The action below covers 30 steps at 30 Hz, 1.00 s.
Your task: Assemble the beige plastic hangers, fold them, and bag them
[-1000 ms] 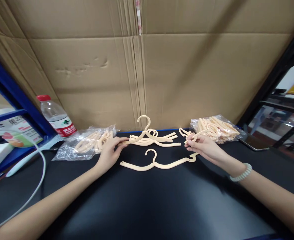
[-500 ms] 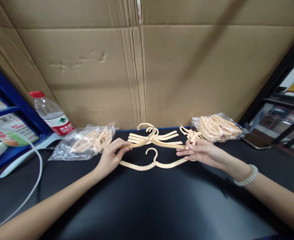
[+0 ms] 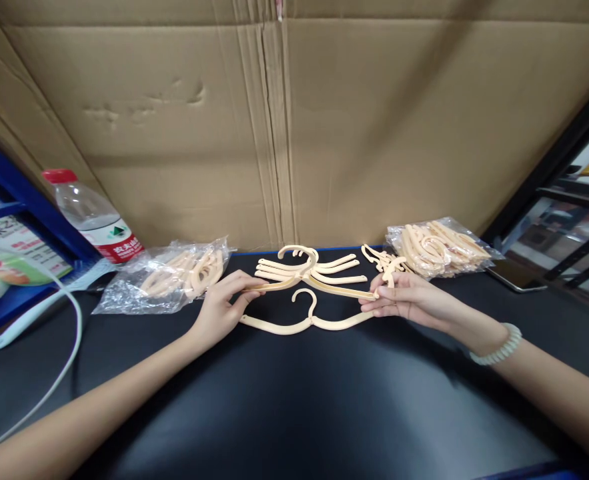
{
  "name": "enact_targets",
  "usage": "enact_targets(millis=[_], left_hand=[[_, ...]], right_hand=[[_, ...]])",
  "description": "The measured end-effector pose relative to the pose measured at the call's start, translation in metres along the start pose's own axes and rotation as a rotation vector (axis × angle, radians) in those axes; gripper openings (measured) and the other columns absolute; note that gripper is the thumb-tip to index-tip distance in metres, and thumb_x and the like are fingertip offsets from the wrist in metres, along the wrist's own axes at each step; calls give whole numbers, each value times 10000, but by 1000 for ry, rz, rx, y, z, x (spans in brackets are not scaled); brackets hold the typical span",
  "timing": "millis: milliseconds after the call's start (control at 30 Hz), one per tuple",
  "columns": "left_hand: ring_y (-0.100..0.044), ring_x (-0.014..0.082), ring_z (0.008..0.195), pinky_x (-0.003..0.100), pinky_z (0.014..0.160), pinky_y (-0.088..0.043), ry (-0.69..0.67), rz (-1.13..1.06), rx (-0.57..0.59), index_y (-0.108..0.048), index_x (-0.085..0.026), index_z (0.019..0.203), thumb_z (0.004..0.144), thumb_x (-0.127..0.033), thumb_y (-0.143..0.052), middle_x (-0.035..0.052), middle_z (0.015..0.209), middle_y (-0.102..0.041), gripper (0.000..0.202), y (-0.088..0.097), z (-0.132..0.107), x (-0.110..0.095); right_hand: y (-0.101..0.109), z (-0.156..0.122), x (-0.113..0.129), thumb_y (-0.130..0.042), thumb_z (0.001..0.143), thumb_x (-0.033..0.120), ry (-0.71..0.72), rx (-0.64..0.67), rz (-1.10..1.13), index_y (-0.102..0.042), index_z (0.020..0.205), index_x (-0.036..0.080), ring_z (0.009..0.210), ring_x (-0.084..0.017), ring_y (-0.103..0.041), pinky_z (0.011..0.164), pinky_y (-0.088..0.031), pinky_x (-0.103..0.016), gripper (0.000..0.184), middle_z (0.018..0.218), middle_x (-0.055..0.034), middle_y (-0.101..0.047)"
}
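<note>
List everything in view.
Held hanger: 1, cream, centre
Loose hanger: 1, cream, nearest
Stacked hangers: several, cream, behind
Hooked piece: 1, cream, held right
Small pieces: several, cream, rear right
Left bag: 1, clear, rear left
Right bag: 1, clear, rear right
Bottle: 1, clear, left
Handled item: 1, pale blue, left
Cable: 1, white, left
Package: 1, multicoloured, left
Slab: 1, dark, right
Table: 1, black, below
Cardboard: count unclear, brown, behind
Left frame: 1, blue, left
Right frame: 1, black, right
Bracelet: 1, pale, right wrist
Left hand: 1, on held hanger
Right hand: 1, on held hanger
</note>
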State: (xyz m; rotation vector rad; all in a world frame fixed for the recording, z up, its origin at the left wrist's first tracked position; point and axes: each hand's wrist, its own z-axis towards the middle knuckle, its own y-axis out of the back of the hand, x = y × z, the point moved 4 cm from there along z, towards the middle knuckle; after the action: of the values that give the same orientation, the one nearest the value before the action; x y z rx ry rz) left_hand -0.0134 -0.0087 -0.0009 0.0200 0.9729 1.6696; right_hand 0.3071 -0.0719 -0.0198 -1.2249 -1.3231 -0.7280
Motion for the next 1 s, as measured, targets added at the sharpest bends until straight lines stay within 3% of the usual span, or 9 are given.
enact_targets(millis=[333, 533, 633, 833, 1000], left_hand=[[-634, 169, 760, 301, 701, -524, 18, 8, -2, -685, -201, 951, 912, -190, -549, 35, 804, -683, 142, 1, 0, 1], [-636, 172, 757, 299, 697, -520, 21, 15, 0, -695, -202, 962, 909, -197, -554, 38, 815, -685, 151, 0, -1, 2], [-635, 166, 749, 296, 694, -519, 18, 14, 6, -694, -199, 979, 914, -181, -542, 40, 817, -678, 167, -1, -2, 1], [-633, 176, 759, 302, 690, -525, 29, 15, 3, -699, -202, 965, 915, -208, -543, 45, 814, -685, 164, -1, -1, 0], [-631, 172, 759, 302, 690, -516, 24, 19, 6, -698, -206, 971, 916, -196, -542, 45, 820, -683, 166, -1, -2, 1]], right_hand=[[3, 2, -2, -800, 724, 337, 39, -71, -78, -638, 822, 160, 855, -223, -723, 771, -570, -295, 259, 883, -109, -748], [1, 0, -1, -784, 753, 352, 28, -19, 18, -589, 747, 166, 1014, -268, -677, 750, -568, -281, 270, 849, -66, -709], [2, 1, -3, -795, 745, 327, 2, -11, 54, -572, 729, 163, 1001, -274, -683, 707, -572, -253, 278, 809, -53, -692], [5, 2, -5, -785, 756, 311, -4, -24, 20, -603, 777, 166, 936, -257, -708, 800, -577, -301, 234, 861, -75, -714], [2, 2, -4, -810, 718, 305, 14, -33, 11, -614, 769, 175, 910, -249, -716, 826, -576, -300, 240, 787, -49, -712]])
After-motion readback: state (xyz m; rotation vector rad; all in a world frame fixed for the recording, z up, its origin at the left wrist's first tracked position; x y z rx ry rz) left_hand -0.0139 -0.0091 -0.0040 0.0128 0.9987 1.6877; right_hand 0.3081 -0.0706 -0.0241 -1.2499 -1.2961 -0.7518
